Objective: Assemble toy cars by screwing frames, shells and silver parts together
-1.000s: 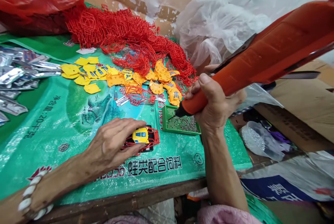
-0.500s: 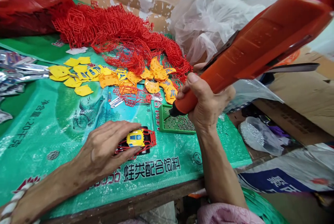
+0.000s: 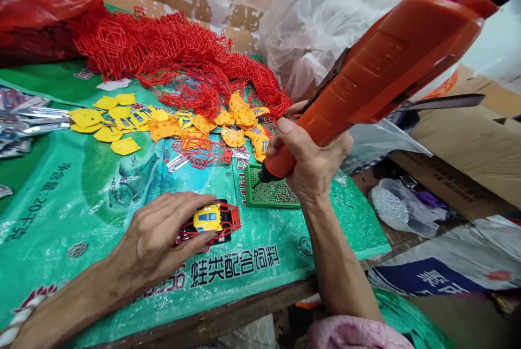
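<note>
On the green sheet, my left hand (image 3: 163,229) wraps its fingers round a toy car (image 3: 209,220) with a red cage frame, a yellow cover and black wheels. My right hand (image 3: 313,162) grips an orange electric screwdriver (image 3: 378,72) near its black nose, the body slanting up to the right. Its bit points down into a green perforated screw tray (image 3: 249,189) holding many small screws. Whether the tip touches a screw is too small to tell. Just behind the toy car lie a loose red frame (image 3: 203,152) and yellow covers (image 3: 233,136).
Red plastic frames (image 3: 171,48) are heaped at the back beside a red bag (image 3: 52,1). Silvery strips (image 3: 36,121) lie at the left. To the right are a clear tub (image 3: 388,202) of small shiny pieces and a cardboard box (image 3: 459,137). Clear plastic bags (image 3: 309,18) stand behind.
The whole view has shifted slightly, so things appear a little further left. Both hands keep their holds, and the screwdriver's tip stays over the same end of the tray.
</note>
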A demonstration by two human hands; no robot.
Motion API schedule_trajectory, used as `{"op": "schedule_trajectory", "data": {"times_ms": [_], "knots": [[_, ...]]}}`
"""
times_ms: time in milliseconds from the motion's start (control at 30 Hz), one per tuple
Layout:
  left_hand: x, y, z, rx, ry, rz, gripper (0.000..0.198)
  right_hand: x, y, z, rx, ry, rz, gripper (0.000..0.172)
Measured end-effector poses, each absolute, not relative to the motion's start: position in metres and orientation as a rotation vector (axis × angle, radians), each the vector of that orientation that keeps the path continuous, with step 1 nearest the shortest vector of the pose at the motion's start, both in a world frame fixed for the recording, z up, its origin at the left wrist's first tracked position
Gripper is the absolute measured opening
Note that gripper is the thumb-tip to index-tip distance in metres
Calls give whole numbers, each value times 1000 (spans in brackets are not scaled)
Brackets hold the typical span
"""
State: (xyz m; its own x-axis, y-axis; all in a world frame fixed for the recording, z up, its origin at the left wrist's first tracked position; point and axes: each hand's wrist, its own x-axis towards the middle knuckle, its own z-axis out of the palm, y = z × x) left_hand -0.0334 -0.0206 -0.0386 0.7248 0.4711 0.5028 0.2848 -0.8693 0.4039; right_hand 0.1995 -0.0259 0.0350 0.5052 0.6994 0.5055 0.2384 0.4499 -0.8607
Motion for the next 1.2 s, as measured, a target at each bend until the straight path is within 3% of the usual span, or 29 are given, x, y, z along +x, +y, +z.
{"op": "schedule_trajectory", "data": {"times_ms": [133, 633, 833, 1100, 1200], "knots": [[-34, -19, -40, 2633, 573, 871, 38, 199, -26, 38, -1113, -1034, 328, 36], [-32, -23, -39, 2578, 631, 890, 37, 194, -34, 64, -928, -969, 283, 17], [-29, -25, -30, 2614, 592, 894, 35, 168, -41, 89, -900, -882, 359, 12], [-29, -25, -24, 2606, 563, 918, 34, 147, -57, 81, -845, -996, 516, 17], [-28, -26, -21, 2618, 558, 919, 35, 147, -60, 81, -829, -1013, 583, 11]]}}
